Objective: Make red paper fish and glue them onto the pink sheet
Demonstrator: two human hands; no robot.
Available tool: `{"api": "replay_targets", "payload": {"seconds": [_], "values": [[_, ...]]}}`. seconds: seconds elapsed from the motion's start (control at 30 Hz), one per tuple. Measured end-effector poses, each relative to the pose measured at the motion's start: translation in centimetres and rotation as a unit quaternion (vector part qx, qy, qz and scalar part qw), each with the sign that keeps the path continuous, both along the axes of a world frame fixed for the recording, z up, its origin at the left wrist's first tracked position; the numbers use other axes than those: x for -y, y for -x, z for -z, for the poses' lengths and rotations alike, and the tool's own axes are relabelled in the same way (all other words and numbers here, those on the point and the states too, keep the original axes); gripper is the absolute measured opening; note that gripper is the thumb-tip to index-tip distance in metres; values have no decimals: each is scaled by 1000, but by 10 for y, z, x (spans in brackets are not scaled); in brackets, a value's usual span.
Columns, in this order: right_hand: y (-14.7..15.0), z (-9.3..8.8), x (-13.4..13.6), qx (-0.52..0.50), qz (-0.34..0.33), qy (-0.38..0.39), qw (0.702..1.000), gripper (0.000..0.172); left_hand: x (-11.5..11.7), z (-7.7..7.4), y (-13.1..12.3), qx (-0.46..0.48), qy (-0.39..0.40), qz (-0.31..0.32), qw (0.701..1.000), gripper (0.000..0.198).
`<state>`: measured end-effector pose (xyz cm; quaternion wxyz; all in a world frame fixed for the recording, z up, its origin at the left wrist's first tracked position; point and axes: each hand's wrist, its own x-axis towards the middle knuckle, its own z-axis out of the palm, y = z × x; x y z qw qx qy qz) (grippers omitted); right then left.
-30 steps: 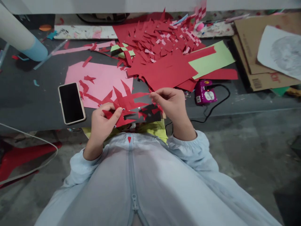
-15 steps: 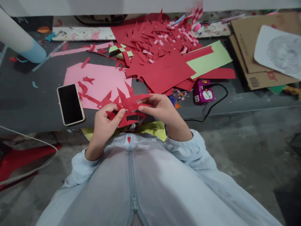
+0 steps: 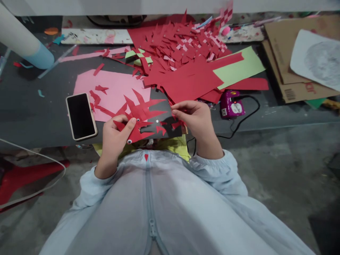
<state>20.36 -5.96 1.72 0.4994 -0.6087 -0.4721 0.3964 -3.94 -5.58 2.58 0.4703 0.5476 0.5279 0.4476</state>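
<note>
My left hand (image 3: 114, 136) grips a stack of red spiky paper cut-outs (image 3: 140, 115) with small googly eyes, thumb pressed on top. My right hand (image 3: 195, 118) is curled a little to the right, fingertips pinched together near small red scraps (image 3: 175, 124) on the black mat; what it pinches is too small to make out. Both hands hover over the near edge of the dark table (image 3: 32, 113). A pink paper sheet (image 3: 114, 88) lies just behind the cut-outs.
A phone (image 3: 81, 116) lies face up left of my left hand. A big heap of red paper pieces (image 3: 183, 60) and a green sheet (image 3: 239, 69) fill the back. A purple device (image 3: 232, 104) with a black cable sits right. Cardboard (image 3: 292, 53) lies far right, a tube (image 3: 23, 42) far left.
My right hand has let go of the spiky cut-outs' tip and pulled back to the right; half a second ago it was touching them. My left hand has kept its hold.
</note>
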Motion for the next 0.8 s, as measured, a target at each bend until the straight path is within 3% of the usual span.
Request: {"api": "replay_targets", "payload": {"seconds": [0.2,0.27,0.5,0.6,0.8], "values": [[2,-1,5,40,-23,35,998,36,-3,6,-15,203,126,-7,971,37],[6,-2,6,21,-35,27,999,34,-3,4,-20,225,148,-2,963,39],[20,-5,6,-70,-64,42,995,61,0,3,-24,205,156,32,966,36],[24,-9,7,-55,-66,30,996,58,3,6,-24,181,142,51,972,35],[30,-19,13,6,-32,-5,999,30,4,8,-27,120,125,61,983,36]]}}
